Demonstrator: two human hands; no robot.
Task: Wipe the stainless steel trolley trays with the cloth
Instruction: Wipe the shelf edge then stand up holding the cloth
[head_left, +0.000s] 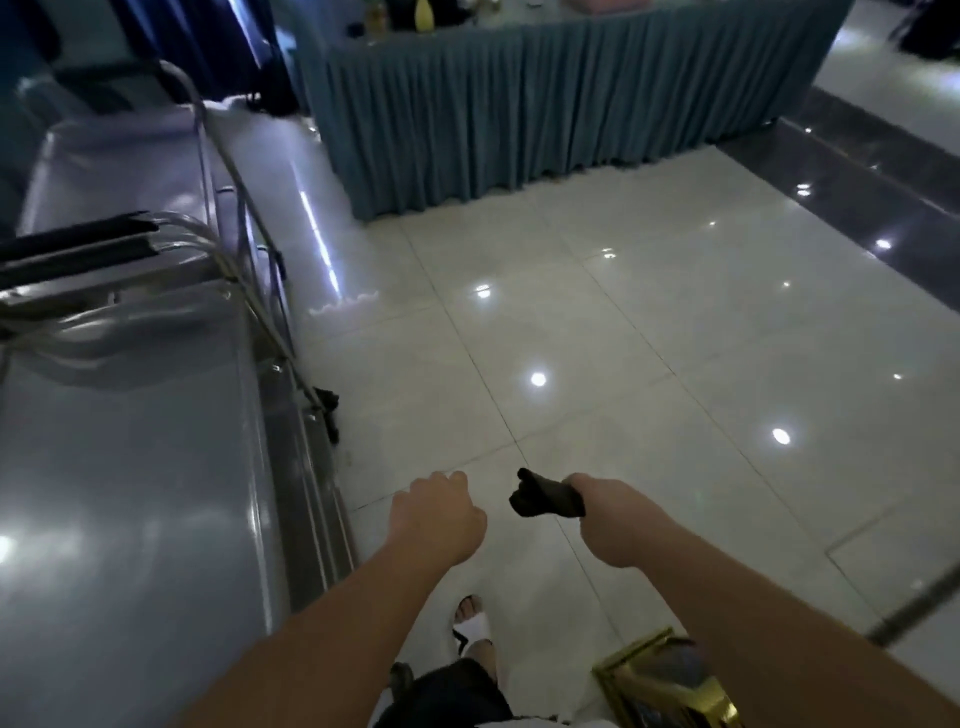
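Down low, two bare forearms reaching forward over the pale tiled floor (649, 322), both hands held in the air, near each other but apart. Left hand (439, 512) turned knuckles-up with the fingers curled under and out of sight — cannot tell whether tightly or loosely; nothing seen in it. Right hand (605, 512) wrapped round one dark cloth (545, 499), fingers curled about it, a bunched end sticking out toward the left hand without touching it. Off to the left, two stainless steel trolleys in a row: near trolley (130, 493) with its broad top tray just beside the left forearm, lower tray edges showing along its right side, and one black caster (327, 410) at its far corner; far trolley (119, 171) beyond it, its tray dull and reflective. Two black-gripped handles (78, 241) lying side by side where the trolleys meet, joined to curved steel tubing. Cloth well clear of both trays, out over the floor. Farther back, one table (519, 104) with a pleated blue-grey skirt — bottles on top, too blurred to count. At the bottom edge, one sandalled foot (472, 623) and one gold-framed chair (660, 680).
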